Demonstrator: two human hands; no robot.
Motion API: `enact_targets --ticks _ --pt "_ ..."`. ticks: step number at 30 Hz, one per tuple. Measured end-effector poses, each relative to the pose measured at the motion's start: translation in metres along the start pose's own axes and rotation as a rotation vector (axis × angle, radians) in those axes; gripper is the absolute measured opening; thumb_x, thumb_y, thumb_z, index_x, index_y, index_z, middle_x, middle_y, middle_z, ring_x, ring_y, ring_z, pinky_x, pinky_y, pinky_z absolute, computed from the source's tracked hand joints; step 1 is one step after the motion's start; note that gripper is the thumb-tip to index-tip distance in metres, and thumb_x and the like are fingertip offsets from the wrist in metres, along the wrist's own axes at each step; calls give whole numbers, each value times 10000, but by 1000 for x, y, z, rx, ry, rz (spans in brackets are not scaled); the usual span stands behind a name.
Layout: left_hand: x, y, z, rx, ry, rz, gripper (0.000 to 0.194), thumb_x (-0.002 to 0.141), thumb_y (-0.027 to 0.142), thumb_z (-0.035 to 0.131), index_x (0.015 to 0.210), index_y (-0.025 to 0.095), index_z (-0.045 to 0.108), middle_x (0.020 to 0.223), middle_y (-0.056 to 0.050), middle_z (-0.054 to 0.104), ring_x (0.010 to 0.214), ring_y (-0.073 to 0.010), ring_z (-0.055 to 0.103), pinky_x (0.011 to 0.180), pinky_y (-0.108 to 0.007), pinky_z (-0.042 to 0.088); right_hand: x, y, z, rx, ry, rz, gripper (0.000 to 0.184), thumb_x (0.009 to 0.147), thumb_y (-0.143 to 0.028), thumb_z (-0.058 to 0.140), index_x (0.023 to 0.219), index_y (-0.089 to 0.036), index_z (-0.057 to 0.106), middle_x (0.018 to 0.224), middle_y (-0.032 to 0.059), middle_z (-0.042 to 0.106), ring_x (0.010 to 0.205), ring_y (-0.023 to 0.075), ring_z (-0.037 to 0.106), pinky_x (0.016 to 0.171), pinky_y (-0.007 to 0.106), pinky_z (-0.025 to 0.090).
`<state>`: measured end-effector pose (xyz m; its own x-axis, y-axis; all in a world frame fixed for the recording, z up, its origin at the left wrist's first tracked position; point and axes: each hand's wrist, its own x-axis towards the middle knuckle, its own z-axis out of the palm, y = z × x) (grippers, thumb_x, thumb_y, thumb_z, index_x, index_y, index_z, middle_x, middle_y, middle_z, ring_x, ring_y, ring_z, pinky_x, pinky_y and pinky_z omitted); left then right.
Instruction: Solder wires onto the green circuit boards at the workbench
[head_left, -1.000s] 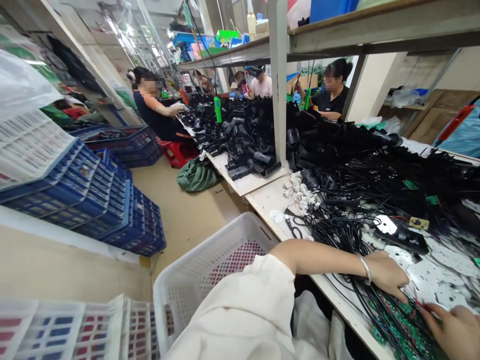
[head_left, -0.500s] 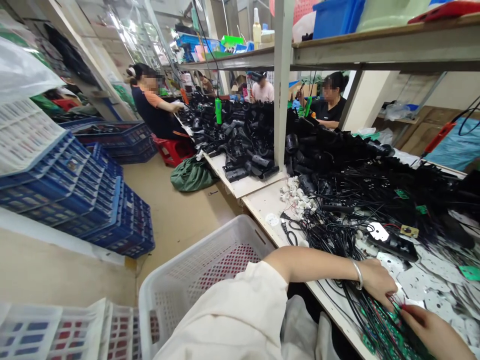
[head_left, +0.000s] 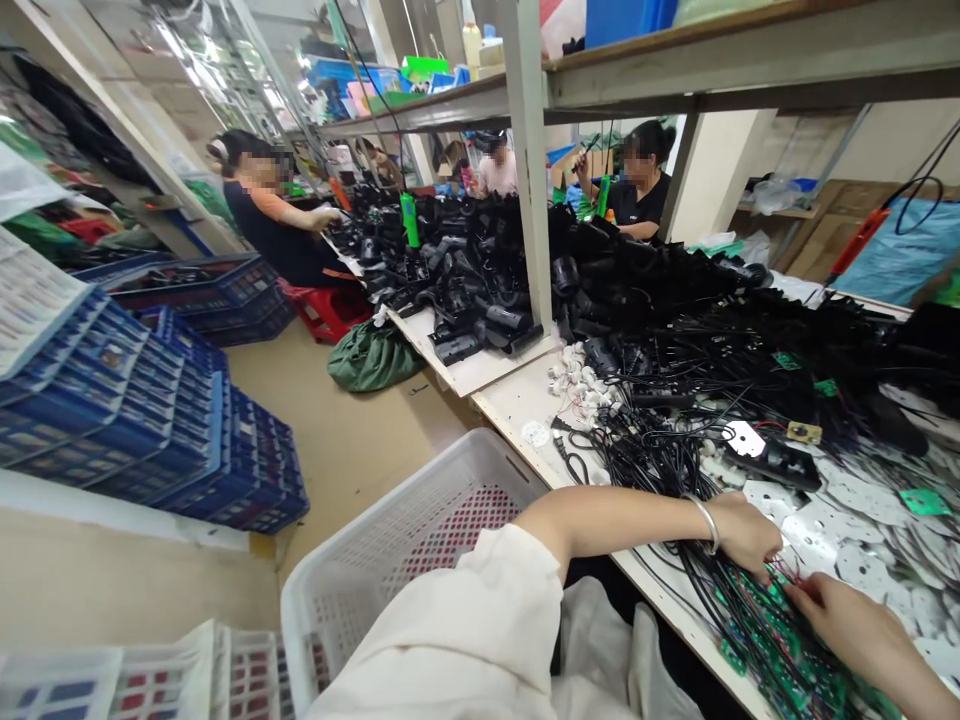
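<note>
Cannot count the red wires (head_left: pixel 784 570) between left hand (head_left: pixel 744 532) and right hand (head_left: pixel 853 622) at four o'clock; see blue bin (head_left: pixel 628 16) cropped at one.

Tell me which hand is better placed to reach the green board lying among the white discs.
Probably the right hand: it looks nearer to the green board, while the left hand is farther off. Both hands are at the red wires, so either would have to leave those.
</note>
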<state>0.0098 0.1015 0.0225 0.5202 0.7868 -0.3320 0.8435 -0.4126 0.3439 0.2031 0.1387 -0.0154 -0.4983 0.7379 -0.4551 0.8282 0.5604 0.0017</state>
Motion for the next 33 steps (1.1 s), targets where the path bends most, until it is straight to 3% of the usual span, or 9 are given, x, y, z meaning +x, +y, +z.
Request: enact_targets --ticks 8,13,21,27,33 --pt "-3 3 -5 16 -4 -25 235 754 302 666 957 186 693 1015 -72 725 956 -246 673 817 -377 481 -3 -15 -5 -55 -9 47 399 935 -411 308 782 -208 616 944 160 737 942 332 708 778 417 504" --pt "-5 5 -9 21 -4 -57 309 784 412 674 984 178 706 1048 -78 727 983 -243 665 840 -379 483 -7 -18 -11 -60 3 52 407 938 -408 329 849 -183 656 962 168 734 953 335 704 750 408 492" --pt "-23 15 -2 242 152 -142 479 843 543 647 1015 100 713 1189 -190 658 1199 -328 527 1008 -464 371 -32 -46 -32 102 37 100 374 915 -370 376 964 -174 691 1058 152 727 1041 331 674 846 432 462" --pt "-23 11 -10 290 137 -139 455 842 558 641 935 122 731 1059 -162 703 1096 -311 578 962 -441 371 -25 -46 -38 201 80 115 327 905 -427 472 979 -211 706 1064 104 735 1064 294 662 938 435 416" --pt "-24 3 -10 236 91 -111 382 846 553 622 922 192 722 1032 -100 714 1106 -273 581 947 -395 377 -28 -56 -47 162 84 122 326 906 -390 502 914 -152 725 1016 164 738 1049 320 674 939 451 416"
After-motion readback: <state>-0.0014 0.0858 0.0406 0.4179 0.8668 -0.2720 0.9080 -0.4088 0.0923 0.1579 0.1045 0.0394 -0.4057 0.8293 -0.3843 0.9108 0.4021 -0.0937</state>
